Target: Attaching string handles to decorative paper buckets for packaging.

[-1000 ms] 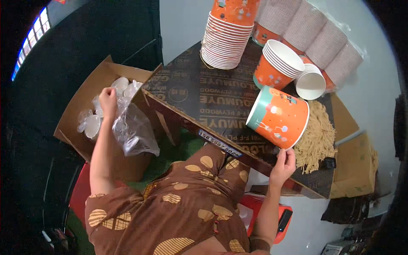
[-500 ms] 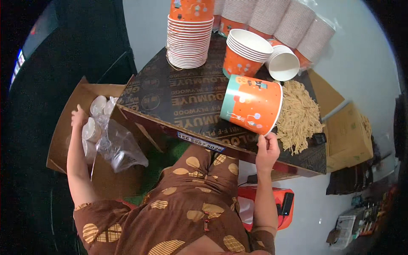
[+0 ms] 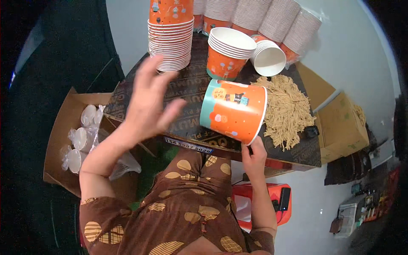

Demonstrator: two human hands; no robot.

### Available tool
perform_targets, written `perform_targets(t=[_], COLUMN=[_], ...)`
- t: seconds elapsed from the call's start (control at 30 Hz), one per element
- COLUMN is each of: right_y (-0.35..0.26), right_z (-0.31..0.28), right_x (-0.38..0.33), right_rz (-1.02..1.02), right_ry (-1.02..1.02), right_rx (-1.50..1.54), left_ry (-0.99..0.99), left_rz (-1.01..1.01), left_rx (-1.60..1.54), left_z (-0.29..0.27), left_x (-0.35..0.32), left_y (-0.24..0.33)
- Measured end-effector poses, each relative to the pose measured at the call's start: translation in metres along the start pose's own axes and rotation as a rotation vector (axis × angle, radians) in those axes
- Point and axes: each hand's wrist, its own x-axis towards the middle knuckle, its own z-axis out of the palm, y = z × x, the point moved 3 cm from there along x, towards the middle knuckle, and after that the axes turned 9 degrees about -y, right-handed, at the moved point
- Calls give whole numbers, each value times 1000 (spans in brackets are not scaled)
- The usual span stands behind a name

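Observation:
An orange and green paper bucket (image 3: 233, 112) lies on its side above the table's near edge, its white rim facing right. My right hand (image 3: 255, 158) pinches that rim from below, thumb and fingers closed on it. Over the left part of the dark table, my left hand (image 3: 149, 100) is raised with its fingers spread, holding nothing. Behind that hand stands a tall stack of matching buckets (image 3: 171, 44). A shorter nested stack (image 3: 229, 53) stands just beyond the held bucket, and another few nested buckets (image 3: 270, 60) lie on their side to its right.
A heap of tan cords (image 3: 287, 112) lies at the table's right, beside a small black object (image 3: 312, 131). Plastic-wrapped bucket stacks (image 3: 250, 15) line the back. An open carton (image 3: 59, 140) with white cups stands left; another carton (image 3: 344, 127) is at right. A red stool (image 3: 282, 191) carries a phone (image 3: 284, 199).
My left hand has come out of the carton at left and moved right, over the table. The right hand keeps its hold on the bucket, which has turned slightly. The whole view has shifted.

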Motion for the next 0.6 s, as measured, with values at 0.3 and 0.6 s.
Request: perform_targets(t=[0.3,0.6], right_y=[-1,-25], right_z=[-11,-38], right_x=[-7,-1], right_rz=[-61,331], right_ry=[-93,-12], right_rx=[-130,751], left_ry=[-310,-388], left_rz=[214,212], left_rx=[-180,-90], left_z=[72,68], left_x=[52,44], left_y=[68,88])
